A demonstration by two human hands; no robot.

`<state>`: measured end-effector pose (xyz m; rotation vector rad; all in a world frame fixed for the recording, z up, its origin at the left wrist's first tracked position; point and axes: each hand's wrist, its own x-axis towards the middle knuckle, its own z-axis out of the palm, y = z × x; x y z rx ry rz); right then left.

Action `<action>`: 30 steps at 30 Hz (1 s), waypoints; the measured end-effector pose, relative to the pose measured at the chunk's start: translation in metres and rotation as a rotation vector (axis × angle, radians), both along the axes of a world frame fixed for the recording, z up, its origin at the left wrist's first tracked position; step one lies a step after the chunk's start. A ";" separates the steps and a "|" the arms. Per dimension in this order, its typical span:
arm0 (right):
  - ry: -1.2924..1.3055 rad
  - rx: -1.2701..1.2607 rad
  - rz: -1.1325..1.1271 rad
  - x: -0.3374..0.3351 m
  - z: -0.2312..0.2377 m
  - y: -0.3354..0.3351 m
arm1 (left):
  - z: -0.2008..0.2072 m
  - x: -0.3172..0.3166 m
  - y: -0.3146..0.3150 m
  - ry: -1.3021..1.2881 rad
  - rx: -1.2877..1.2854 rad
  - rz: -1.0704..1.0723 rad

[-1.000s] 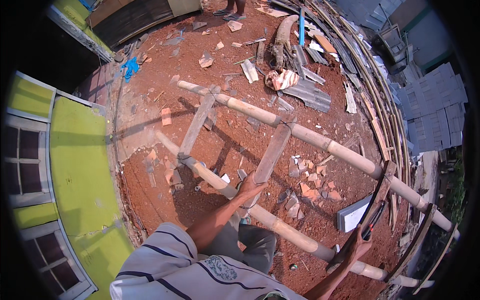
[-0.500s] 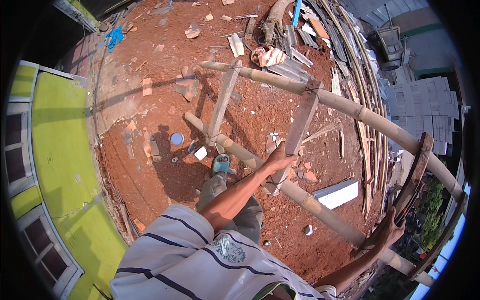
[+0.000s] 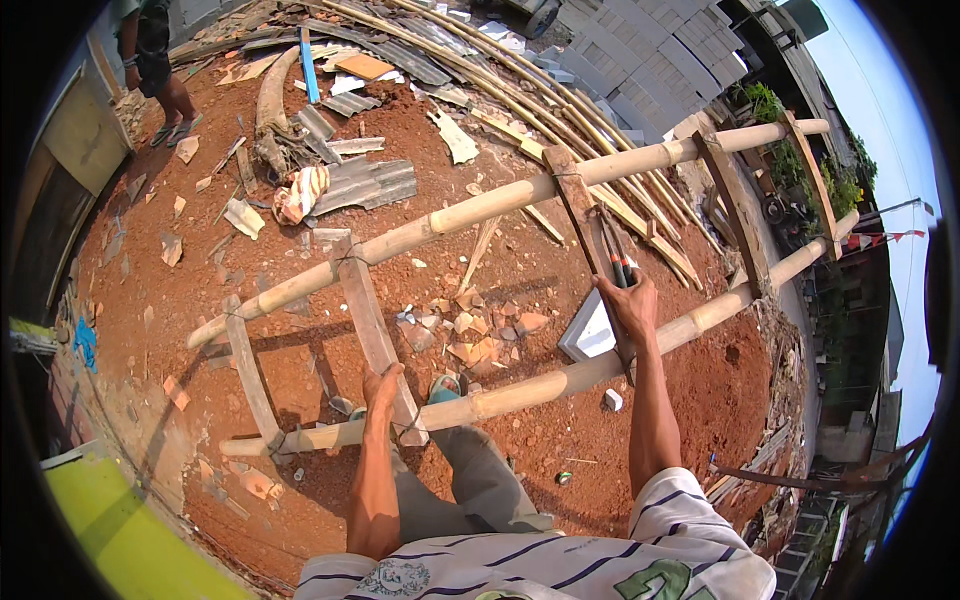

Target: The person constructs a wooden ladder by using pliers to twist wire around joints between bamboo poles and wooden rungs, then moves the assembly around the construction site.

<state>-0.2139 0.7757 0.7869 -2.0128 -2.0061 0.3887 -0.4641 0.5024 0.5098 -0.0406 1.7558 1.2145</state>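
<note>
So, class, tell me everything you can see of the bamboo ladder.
The ladder has two long, pale, round poles that look like bamboo, and five flat, weathered wooden rungs, tied on with dark bindings. It slants over reddish soil, its right end higher in the picture; whether either end rests on something is unclear. The left hand grips the second rung from the left; the right hand is on the third, also holding a red-and-black-handled tool.

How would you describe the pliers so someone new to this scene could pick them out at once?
Find the big bamboo ladder slanting across the picture, then its middle rung, third from the left. Follow that rung down to the person's right hand, which holds the pliers alongside it. Their red-and-black colouring stands out against the rung's brown wood.
</note>
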 end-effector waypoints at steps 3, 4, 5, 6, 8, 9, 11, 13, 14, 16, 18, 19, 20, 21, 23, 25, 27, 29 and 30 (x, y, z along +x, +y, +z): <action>0.021 -0.147 0.026 0.034 -0.084 0.025 | -0.009 0.016 -0.008 0.155 -0.221 0.029; 0.029 -0.220 0.008 0.039 -0.110 0.029 | -0.022 0.017 -0.019 0.196 -0.258 0.040; 0.039 -0.293 -0.009 0.044 -0.137 0.030 | -0.033 0.020 -0.029 0.212 -0.269 0.018; 0.050 -0.266 0.020 0.051 -0.167 0.028 | -0.040 0.022 -0.039 0.226 -0.316 0.043; 0.037 -0.404 -0.049 0.081 -0.223 0.026 | -0.042 0.030 -0.036 0.240 -0.356 0.027; 0.023 -0.450 -0.089 0.103 -0.258 0.025 | -0.025 0.039 -0.023 0.248 -0.243 0.035; 0.050 -0.456 -0.127 0.125 -0.317 0.014 | -0.035 0.042 -0.022 0.269 -0.134 0.035; 0.164 -0.685 -0.101 0.080 -0.313 -0.002 | -0.069 0.015 -0.071 0.405 -0.427 0.042; 0.231 -0.690 -0.118 0.092 -0.320 -0.004 | -0.065 0.028 -0.050 0.349 -0.299 0.161; 0.302 -0.689 -0.168 0.111 -0.340 -0.003 | -0.072 0.037 -0.026 0.331 -0.273 0.094; 0.338 -0.517 -0.110 0.122 -0.367 -0.012 | -0.093 0.039 -0.022 0.321 -0.267 0.027; 0.345 -0.531 -0.139 0.125 -0.384 -0.015 | -0.117 0.028 -0.028 0.233 -0.252 0.027; 0.401 -0.571 -0.118 0.127 -0.402 -0.012 | -0.142 0.016 -0.035 0.148 -0.237 0.032; 0.470 -0.619 -0.084 0.119 -0.417 -0.009 | -0.165 -0.005 -0.048 0.171 -0.259 0.021; 0.434 -0.533 -0.104 0.113 -0.438 -0.003 | -0.191 -0.019 -0.045 0.191 -0.178 -0.035; 0.441 -0.557 -0.173 0.134 -0.444 -0.005 | -0.202 0.006 -0.013 0.206 -0.326 -0.081; 0.311 -0.403 -0.207 0.141 -0.448 -0.006 | -0.221 0.006 -0.001 0.084 -0.297 -0.065; 0.377 -0.367 -0.230 0.113 -0.443 -0.008 | -0.254 -0.033 -0.011 0.195 -0.291 -0.132; 0.396 -0.315 -0.256 0.113 -0.435 -0.021 | -0.272 -0.044 -0.014 0.259 -0.269 -0.204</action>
